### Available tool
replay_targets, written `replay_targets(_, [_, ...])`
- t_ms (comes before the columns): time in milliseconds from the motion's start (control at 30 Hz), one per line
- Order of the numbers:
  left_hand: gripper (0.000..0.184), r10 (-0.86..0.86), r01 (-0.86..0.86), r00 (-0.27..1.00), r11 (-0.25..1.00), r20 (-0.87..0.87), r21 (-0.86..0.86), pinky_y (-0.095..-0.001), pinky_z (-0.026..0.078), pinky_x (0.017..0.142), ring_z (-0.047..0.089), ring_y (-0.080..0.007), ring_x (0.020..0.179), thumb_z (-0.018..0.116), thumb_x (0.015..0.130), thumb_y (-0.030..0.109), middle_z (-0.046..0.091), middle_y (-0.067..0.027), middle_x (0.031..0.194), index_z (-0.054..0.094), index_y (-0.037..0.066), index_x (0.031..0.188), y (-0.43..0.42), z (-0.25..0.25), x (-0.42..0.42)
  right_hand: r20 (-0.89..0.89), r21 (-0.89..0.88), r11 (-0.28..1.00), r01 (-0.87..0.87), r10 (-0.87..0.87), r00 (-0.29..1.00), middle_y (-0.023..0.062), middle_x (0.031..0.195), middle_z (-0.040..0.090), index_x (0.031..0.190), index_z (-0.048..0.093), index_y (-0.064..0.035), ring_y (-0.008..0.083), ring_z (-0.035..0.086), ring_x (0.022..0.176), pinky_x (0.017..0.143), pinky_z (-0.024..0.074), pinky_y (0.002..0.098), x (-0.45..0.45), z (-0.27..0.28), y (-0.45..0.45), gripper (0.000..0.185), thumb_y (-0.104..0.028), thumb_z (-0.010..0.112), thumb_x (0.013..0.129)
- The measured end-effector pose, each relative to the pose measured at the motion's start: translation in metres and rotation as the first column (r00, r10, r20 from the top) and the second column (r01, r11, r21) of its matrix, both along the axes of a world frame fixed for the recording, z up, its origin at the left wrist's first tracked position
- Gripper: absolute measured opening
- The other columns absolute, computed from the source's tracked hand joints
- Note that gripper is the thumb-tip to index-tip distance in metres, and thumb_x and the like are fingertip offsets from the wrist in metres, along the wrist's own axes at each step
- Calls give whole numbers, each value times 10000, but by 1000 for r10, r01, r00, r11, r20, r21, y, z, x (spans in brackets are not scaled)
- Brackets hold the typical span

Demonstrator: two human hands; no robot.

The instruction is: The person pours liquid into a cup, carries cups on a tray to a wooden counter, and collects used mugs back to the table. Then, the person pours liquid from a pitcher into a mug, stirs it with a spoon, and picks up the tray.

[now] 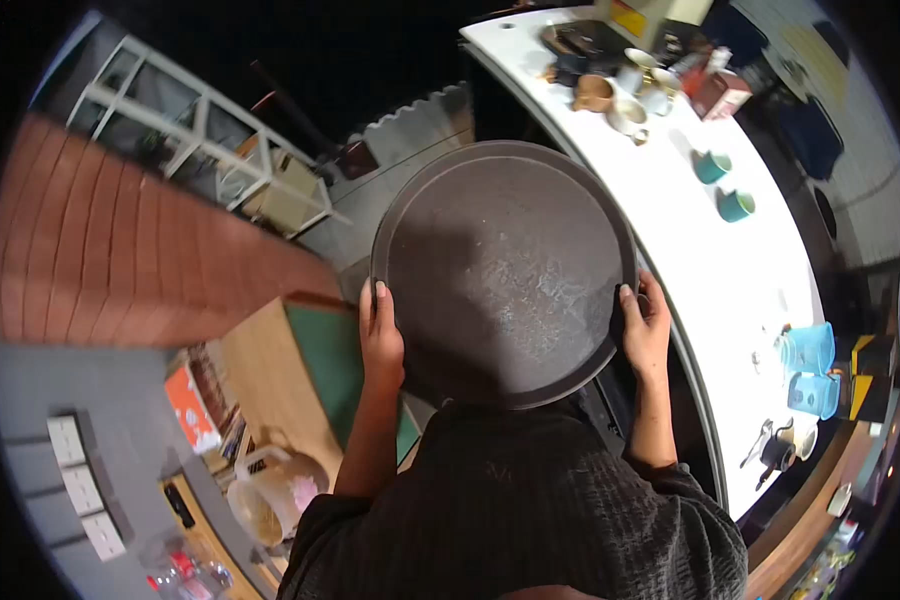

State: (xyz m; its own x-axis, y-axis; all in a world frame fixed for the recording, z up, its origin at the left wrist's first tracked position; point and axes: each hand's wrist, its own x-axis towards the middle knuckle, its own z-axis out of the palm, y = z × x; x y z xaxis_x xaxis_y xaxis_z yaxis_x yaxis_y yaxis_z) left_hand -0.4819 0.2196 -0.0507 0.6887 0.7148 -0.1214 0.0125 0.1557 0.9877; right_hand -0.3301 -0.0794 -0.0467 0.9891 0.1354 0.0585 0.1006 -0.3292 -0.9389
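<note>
A large round dark brown tray (440, 240) is held up in front of my body, its inner face turned toward me. Pale scuffs and whitish smears mark its middle and lower right. My left hand (381, 340) grips the left rim, thumb on the inner side and fingers behind. On the opposite rim, my right hand (645, 325) holds on in the same way, its thumb over the edge. Nothing lies on the tray. Most of the fingers of my left hand are hidden behind it.
To my right curves a white counter (690, 270) with two teal cups (736, 206), a brown bowl (593, 94), metal pitchers and light blue containers (812, 370). At left are a brick pillar (150, 250), a wooden table (275, 365) and a clear plastic jug (275, 495).
</note>
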Motion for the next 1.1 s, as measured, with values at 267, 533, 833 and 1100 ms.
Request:
replay_targets(267, [494, -245, 246, 963, 969, -109, -7, -281, 315, 1037, 435, -158, 1212, 446, 1028, 362, 492, -89, 1315, 393, 34, 1393, -95, -26, 168, -85, -93, 971, 220, -228, 970, 126, 1038, 594, 1206, 594, -2, 195, 603, 874, 729, 498, 303, 92, -21, -135, 359, -94, 639, 861])
replay_targets(533, [519, -393, 395, 886, 918, -245, -42, -290, 322, 1036, 432, -177, 1233, 445, 1025, 377, 476, -110, 1347, 352, 55, 1423, -130, -47, 241, -141, -202, 917, 345, -376, 916, 145, 998, 605, 1157, 632, 18, 214, 594, 832, 700, 481, 313, 120, -50, -173, 396, -198, 703, 832])
replay_targets(833, [551, -588, 592, 774, 804, -236, -60, -329, 340, 1020, 430, -198, 1236, 478, 1008, 400, 467, -111, 1355, 339, 66, 1425, -118, -67, 299, -215, -202, 842, 501, -537, 816, 214, 1014, 613, 1153, 635, 29, 303, 610, 893, 818, 485, 381, 135, -74, -163, 512, -355, 699, 821])
replay_targets(1100, [624, -693, 684, 682, 717, -234, -131, -339, 366, 1004, 459, -210, 1205, 590, 951, 393, 493, -132, 1314, 335, 54, 1408, -101, -85, 327, -164, -406, 700, 587, -688, 707, 274, 1064, 598, 1319, 486, 34, 374, 612, 990, 875, 484, 404, 145, -66, -150, 731, -415, 718, 791])
